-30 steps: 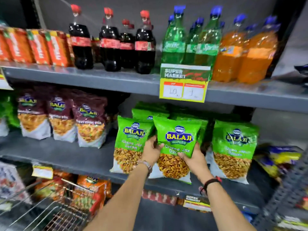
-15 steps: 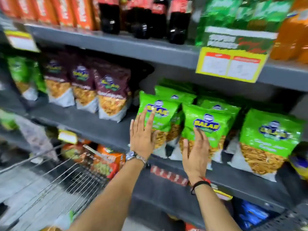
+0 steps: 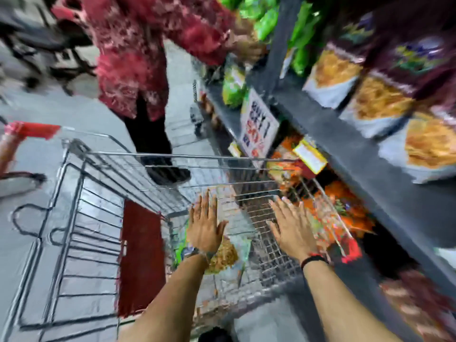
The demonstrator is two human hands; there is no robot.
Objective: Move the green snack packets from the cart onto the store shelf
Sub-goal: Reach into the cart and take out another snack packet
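The view is blurred and tilted down over the wire cart. My left hand hovers flat, fingers spread, above a green snack packet lying in the cart's basket. My right hand is also spread and holds nothing, over the basket's right side. The grey store shelf runs along the right, with maroon packets on it and green packets further up at the top.
A person in a red patterned garment stands just beyond the cart, reaching toward the shelf. The cart's red handle is at the left. A promo sign and yellow price tag hang on the shelf edge. Orange packets fill the lower shelf.
My hands let go of the green packet on the shelf and came down over the cart. My view swung left and down from the shelf to the cart.
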